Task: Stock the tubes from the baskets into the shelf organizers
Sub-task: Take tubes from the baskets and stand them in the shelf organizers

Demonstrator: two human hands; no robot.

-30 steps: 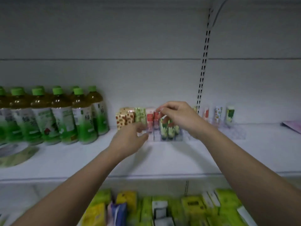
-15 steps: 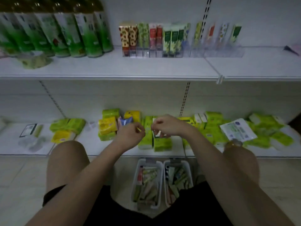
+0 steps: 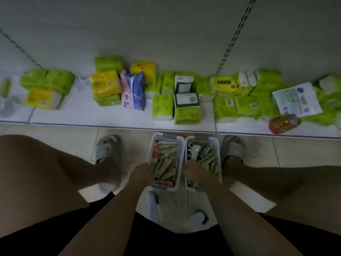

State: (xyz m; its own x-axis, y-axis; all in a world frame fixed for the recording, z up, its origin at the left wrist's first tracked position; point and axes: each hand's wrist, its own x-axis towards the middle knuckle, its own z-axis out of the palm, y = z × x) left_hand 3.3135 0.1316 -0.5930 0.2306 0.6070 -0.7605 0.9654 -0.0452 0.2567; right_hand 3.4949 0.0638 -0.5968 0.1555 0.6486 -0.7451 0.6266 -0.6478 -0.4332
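Crouched at the floor, the person is restocking: left hand (image 3: pixel 143 172) dips into the left basket (image 3: pixel 166 161), right hand (image 3: pixel 192 171) into the right basket (image 3: pixel 203 159), among loose tubes (image 3: pixel 167 164). Whether either grips one, I cannot tell. Next comes lifting tubes to the organizers, out of view.

No legible text anywhere. Printed labels on the green packs (image 3: pixel 187 112) and yellow packs (image 3: pixel 106 84) along the shelf (image 3: pixel 92 115), all too blurred to read. Barcode-like patch on the blue-pink pack (image 3: pixel 132 90), unreadable. Lines of print and round marks on the white sheet-like packet (image 3: pixel 297 100) at the right, not decipherable. Dark-framed white labels on two boxes (image 3: pixel 186 99) mid-shelf, characters smeared. Patterned print on the tubes (image 3: pixel 166 163) in the two baskets (image 3: pixel 181 159) on the floor, no words or numbers distinguishable. Orange bottle (image 3: pixel 283 123) lying on the shelf edge, label illegible.
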